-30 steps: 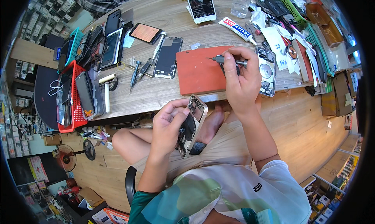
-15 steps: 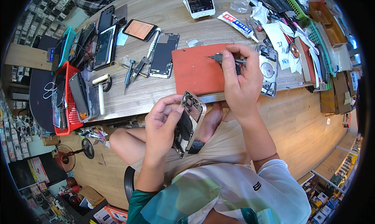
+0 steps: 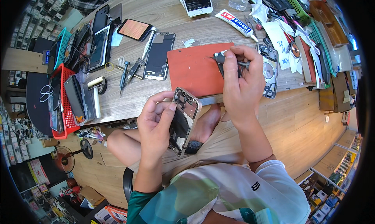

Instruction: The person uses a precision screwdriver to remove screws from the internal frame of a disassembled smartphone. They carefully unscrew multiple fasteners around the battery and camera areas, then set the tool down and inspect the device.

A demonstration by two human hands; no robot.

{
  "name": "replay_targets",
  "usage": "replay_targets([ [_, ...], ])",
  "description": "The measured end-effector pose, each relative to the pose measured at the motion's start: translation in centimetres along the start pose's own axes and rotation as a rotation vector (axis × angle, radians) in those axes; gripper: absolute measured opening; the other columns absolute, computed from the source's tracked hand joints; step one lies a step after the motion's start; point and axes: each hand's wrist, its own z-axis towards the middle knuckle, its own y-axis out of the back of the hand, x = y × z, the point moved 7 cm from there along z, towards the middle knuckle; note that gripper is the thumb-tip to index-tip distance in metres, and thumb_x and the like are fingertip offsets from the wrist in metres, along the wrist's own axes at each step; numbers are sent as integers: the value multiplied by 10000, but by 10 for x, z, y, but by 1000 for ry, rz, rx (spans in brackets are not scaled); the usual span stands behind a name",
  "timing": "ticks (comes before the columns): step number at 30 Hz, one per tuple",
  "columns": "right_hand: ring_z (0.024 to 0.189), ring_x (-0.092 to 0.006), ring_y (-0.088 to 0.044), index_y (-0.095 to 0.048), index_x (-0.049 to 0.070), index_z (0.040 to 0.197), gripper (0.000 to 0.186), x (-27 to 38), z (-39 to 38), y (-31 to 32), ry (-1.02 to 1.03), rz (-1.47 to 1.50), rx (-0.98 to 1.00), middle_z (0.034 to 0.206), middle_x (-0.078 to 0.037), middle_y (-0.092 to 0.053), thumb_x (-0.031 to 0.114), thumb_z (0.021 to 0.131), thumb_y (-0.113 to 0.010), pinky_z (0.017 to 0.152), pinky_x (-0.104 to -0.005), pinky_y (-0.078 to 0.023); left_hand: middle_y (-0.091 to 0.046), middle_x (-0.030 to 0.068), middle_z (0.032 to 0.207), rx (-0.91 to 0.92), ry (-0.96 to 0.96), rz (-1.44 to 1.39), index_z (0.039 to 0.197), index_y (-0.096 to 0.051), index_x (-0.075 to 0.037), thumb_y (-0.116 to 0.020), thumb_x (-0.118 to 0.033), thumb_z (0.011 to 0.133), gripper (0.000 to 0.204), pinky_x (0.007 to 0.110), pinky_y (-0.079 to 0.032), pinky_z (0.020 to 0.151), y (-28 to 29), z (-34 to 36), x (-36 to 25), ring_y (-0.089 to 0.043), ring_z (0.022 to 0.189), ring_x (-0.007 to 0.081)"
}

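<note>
My left hand (image 3: pixel 153 120) is closed around the edge of an opened phone housing (image 3: pixel 189 110) with a light metal frame. Held tilted in front of the table edge, it shows its bare inner parts. Over the right part of a reddish-brown mat (image 3: pixel 191 72), my right hand (image 3: pixel 247 77) grips a dark-handled screwdriver (image 3: pixel 220 59) between thumb and fingers. Its thin tip points left, away from the phone housing. A dark piece with a silvery end lies just under the screwdriver, partly hidden by my fingers; its kind is unclear.
Left of the mat lie a detached phone screen (image 3: pixel 159 56), a blue-grey screwdriver (image 3: pixel 124 77) and a lit phone (image 3: pixel 134 29). A phone back housing (image 3: pixel 268 70) is at the right, below a glue tube (image 3: pixel 236 24). A red basket (image 3: pixel 68 103) stands at the left edge.
The view has shifted a little, so the table things appear further left. My left hand and the phone housing sit slightly further left and higher. Both hands keep their grips.
</note>
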Motion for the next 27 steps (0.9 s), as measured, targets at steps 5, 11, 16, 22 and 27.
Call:
replay_targets([
  [5,861,-149,-646,-601,-16,1179,186,-3,-1,-2,-42,26,35,1029,-104,-665,-17,1002,-659,764,-287,-544,-764,99,1004,-15,19,-5,1333,-594,38,-574,25,1054,280,204,-550,730,-1,3,0,-698,849,62],
  [11,944,-106,-612,-575,-18,1220,191,2,-2,-4,-2,6,156,1114,-94,-646,3,1041,-639,812,-252,-530,-758,88,987,-3,26,13,1343,-591,33,-577,18,1054,290,203,-545,727,-5,5,-1,-691,839,59],
  [16,845,-198,-649,-613,4,1133,158,8,2,-7,63,31,150,1013,-119,-660,0,988,-674,761,-307,-541,-743,69,950,4,36,32,1349,-591,31,-584,9,1054,296,198,-525,707,-3,6,3,-669,813,47],
  [22,837,-200,-652,-618,5,1125,149,9,2,-10,87,0,184,1011,-118,-661,-9,985,-669,751,-308,-546,-770,101,956,2,31,61,1325,-610,43,-583,23,1040,286,211,-544,718,-4,8,-1,-709,827,84],
  [27,836,-197,-656,-615,1,1129,154,11,2,-12,92,-14,206,1014,-122,-660,-8,985,-669,746,-303,-546,-768,90,935,-13,56,64,1315,-620,42,-581,31,1036,282,201,-534,700,-5,8,-3,-699,801,71],
])
